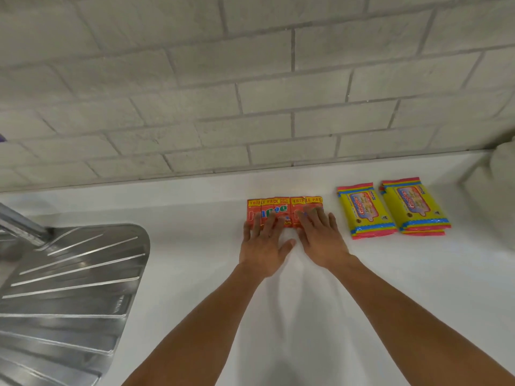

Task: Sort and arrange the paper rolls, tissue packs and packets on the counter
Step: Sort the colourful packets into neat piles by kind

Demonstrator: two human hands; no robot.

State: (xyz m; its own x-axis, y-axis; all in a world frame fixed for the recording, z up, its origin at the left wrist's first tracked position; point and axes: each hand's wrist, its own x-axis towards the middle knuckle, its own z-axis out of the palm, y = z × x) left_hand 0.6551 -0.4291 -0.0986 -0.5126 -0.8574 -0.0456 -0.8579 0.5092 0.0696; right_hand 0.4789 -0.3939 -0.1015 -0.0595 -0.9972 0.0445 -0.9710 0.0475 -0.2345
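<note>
Two red packets lie side by side on the white counter (306, 302), near the back wall. My left hand (263, 246) rests flat with straight fingers on the left red packet (264, 208). My right hand (320, 238) lies flat on the right red packet (303, 204). To the right sit a yellow tissue pack (363, 210) and a stack of yellow tissue packs (415, 206), lined up beside each other. A white shape, possibly a paper roll (504, 174), shows at the far right edge, blurred.
A steel sink drainboard (69, 288) fills the left side, with a metal tap (19, 221) above it. A grey brick-tiled wall (250, 93) runs behind the counter. A small purple thing (2, 137) peeks in at the left edge.
</note>
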